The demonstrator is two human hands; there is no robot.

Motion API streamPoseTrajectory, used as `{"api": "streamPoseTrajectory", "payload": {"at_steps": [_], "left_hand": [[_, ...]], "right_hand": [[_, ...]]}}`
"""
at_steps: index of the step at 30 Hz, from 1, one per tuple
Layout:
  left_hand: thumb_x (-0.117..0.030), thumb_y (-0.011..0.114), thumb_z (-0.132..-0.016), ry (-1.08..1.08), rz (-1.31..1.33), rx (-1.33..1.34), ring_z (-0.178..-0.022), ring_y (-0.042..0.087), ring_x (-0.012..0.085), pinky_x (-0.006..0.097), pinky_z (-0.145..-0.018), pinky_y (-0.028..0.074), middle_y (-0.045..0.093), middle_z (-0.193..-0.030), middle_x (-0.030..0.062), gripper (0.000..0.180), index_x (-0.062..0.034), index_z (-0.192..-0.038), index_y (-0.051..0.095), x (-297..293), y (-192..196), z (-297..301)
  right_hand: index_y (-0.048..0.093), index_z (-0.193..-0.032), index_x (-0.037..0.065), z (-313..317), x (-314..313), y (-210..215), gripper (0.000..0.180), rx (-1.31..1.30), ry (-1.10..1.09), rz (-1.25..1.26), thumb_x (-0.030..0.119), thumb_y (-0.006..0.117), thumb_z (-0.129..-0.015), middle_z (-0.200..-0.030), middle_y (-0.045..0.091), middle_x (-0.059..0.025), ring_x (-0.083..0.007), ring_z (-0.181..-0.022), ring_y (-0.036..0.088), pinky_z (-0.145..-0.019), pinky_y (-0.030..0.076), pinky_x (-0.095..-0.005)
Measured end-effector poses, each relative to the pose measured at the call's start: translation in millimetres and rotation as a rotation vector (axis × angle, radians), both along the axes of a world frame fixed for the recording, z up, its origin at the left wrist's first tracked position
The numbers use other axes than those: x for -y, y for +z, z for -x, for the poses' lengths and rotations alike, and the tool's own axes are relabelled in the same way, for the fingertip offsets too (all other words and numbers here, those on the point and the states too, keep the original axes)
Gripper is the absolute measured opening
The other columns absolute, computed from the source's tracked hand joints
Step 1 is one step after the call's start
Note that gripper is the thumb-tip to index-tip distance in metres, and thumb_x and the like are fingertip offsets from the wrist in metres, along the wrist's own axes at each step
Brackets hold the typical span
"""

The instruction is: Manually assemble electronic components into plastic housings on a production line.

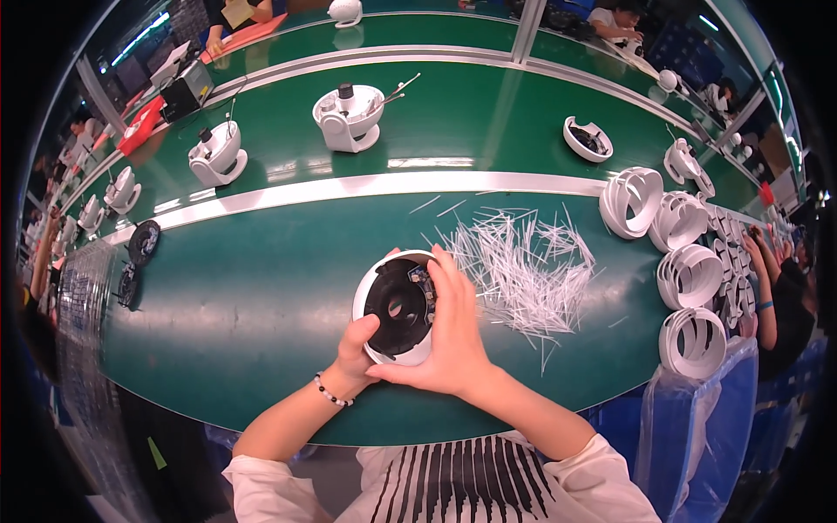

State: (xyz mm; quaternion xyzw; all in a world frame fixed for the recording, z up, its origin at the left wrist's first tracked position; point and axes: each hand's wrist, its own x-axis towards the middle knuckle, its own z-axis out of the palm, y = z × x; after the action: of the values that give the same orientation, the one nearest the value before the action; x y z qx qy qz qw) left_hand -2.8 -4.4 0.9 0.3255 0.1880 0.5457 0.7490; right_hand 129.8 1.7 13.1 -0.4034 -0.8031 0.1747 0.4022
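Note:
Both my hands grip a round white plastic housing (359, 305) with a black disc-shaped insert (392, 315), held over the green bench. My left hand (353, 349) has its thumb on the insert's lower left edge; its other fingers are mostly hidden behind the housing. Around the right side curls my right hand (453, 336), its fingertips at the upper rim and its thumb along the bottom. A small board with connectors shows on the insert's upper right part. Right of my hands lies a loose heap of thin white strips (532, 275).
Stacked white rings (693, 344) line the bench's right end, above a blue bin (697, 427) with a plastic liner. Black round parts (144, 242) and clear trays (83, 296) stand at the left. Beyond the white rail, white camera-like assemblies (349, 131) sit on a green surface. Other people work nearby.

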Motion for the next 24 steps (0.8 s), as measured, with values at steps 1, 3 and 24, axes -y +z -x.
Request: {"api": "streamPoseTrajectory", "payload": {"at_steps": [1, 3, 24], "left_hand": [[-0.041, 0.054, -0.068, 0.087, 0.046, -0.018, -0.117, 0.037, 0.0233, 0.036, -0.099, 0.031, 0.035, -0.129, 0.0121, 0.079, -0.0059, -0.132, 0.022, 1.6, 5.6, -6.3], [-0.042, 0.052, -0.068, 0.107, 0.067, 0.0, -0.116, 0.039, 0.0235, 0.036, -0.099, 0.032, 0.037, -0.127, 0.0123, 0.077, -0.0052, -0.13, 0.025, 3.6, 7.8, -9.6], [-0.024, 0.039, -0.088, 0.148, 0.21, -0.136, -0.094, 0.055, 0.021, 0.035, -0.087, 0.043, 0.057, -0.101, 0.0114, 0.029, -0.0013, -0.102, 0.051, -199.2, -8.5, -94.7]], "right_hand": [[0.014, -0.128, -0.004, 2.3, 1.8, -3.2, 0.114, -0.043, -0.015, -0.013, 0.048, 0.076, -0.048, -0.129, 0.021, -0.0287, -0.0432, -0.114, 0.028, -0.094, 0.025, -0.0485], [0.012, -0.129, -0.004, 5.4, 2.0, -6.1, 0.112, -0.11, -0.026, -0.023, 0.047, 0.075, -0.052, -0.13, 0.019, -0.0287, -0.0436, -0.118, 0.024, -0.097, 0.022, -0.0487], [0.047, -0.11, 0.0, -205.5, -79.5, 12.8, 0.05, 0.047, -0.678, -0.379, 0.015, 0.065, -0.066, -0.123, 0.041, -0.0165, -0.0344, -0.114, 0.036, -0.096, 0.027, -0.042]]}}
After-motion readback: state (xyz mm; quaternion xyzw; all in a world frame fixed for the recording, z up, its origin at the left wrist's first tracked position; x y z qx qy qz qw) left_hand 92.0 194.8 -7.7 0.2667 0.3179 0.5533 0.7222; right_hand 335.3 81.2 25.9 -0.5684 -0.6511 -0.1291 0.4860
